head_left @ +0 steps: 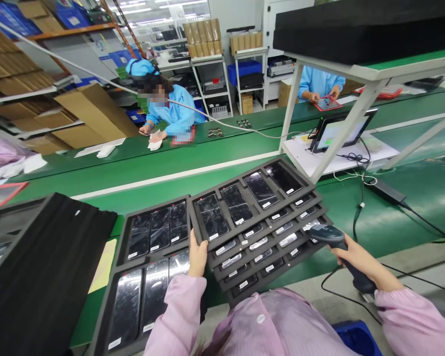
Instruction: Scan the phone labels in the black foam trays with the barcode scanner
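My left hand [198, 257] grips the near left edge of a fanned stack of black foam trays [261, 237], each holding several dark phones with white labels. The top tray [309, 187] tilts up toward me. My right hand [359, 259] is wrapped round the handle of a dark barcode scanner [332, 238], whose head points at the stack's right side. A further foam tray [120, 247] with phones lies flat to the left on the green bench.
A stack of black foam [48, 277] sits at left. A white frame stand [341, 123] with a tablet screen [337, 131] and cables stands at right. Beyond the green conveyor [207, 153], people in blue coats work at another bench. A blue bin [358, 336] is near my lap.
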`<state>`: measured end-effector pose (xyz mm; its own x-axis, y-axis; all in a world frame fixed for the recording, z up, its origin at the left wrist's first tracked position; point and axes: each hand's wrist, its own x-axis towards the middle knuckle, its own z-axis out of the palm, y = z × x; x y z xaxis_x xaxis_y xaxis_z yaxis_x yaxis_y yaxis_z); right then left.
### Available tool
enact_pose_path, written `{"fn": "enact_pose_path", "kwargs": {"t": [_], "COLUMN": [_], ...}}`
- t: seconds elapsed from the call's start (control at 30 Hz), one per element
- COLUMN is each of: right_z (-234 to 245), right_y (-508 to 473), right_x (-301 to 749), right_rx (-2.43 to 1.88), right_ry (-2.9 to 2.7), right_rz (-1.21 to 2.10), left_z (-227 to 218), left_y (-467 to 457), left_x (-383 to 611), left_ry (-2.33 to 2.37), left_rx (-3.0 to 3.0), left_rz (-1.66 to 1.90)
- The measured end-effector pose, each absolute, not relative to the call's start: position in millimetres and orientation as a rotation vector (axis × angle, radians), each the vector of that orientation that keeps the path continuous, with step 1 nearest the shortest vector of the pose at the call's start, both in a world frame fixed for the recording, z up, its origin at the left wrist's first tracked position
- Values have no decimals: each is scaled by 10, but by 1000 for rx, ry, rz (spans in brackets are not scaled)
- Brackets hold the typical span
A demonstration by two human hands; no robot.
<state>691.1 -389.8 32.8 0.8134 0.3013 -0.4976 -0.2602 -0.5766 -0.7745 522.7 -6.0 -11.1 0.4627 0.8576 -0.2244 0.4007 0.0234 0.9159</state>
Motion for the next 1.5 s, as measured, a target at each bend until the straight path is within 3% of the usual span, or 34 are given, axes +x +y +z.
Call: {"fn": "enact_pose_path", "kwargs": {"t": [0.67, 1.03, 1.27, 1.5], "right_z": [240, 272, 108, -73], "right_y": [-4198, -4237, -3983, -3829], "right_x": [7045, 6847, 6590, 6398], "right_rx": [-2093, -2142, -1982, -2068], "right_ry": [-40, -39, -66, -26], "right_rz": [861, 740, 950, 924], "left_z": [-38, -91, -103, -78], "left_y": [-83, -67, -74, -87], "left_x": [5244, 5230, 5236, 5238], "left_ry": [1233, 1169, 1106, 1123], "left_rx": [1575, 1561, 1599, 1592], "left_rz": [487, 530, 557, 503]}}
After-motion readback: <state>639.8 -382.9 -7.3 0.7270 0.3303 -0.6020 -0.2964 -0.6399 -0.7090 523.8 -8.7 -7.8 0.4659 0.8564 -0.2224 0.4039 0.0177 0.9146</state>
